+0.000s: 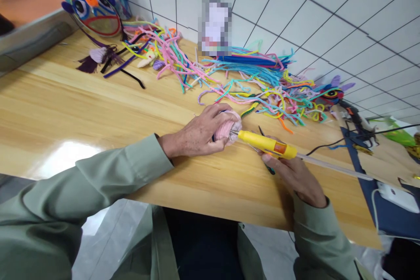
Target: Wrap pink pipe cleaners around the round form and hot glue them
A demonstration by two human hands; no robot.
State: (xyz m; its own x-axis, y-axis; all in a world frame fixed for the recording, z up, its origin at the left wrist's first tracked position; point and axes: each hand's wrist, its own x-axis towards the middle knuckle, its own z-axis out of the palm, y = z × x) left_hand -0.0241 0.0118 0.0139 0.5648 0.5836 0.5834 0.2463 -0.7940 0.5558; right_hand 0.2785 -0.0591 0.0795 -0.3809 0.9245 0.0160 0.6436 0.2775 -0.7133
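My left hand (210, 131) is closed around a small rounded pink piece (225, 129) that looks wound from fuzzy pipe cleaners, just above the wooden table. In my right hand (288, 168) is a yellow hot glue gun (269, 143), its metal nozzle touching or very close to the pink piece. A clear glue stick (331, 166) sticks out of its back end. Partly hidden by the glue gun and my right hand, a dark slim tool (271, 169), perhaps scissors, shows near the fingers.
Loose coloured pipe cleaners (183, 61) lie along the tiled wall, with a blue bundle (252, 61) among them. A fuzzy horned mask (95, 13) stands at the far left. A blurred-out upright object (215, 26) leans at the wall. A black cable (328, 142) and white power strip (398, 197) lie right.
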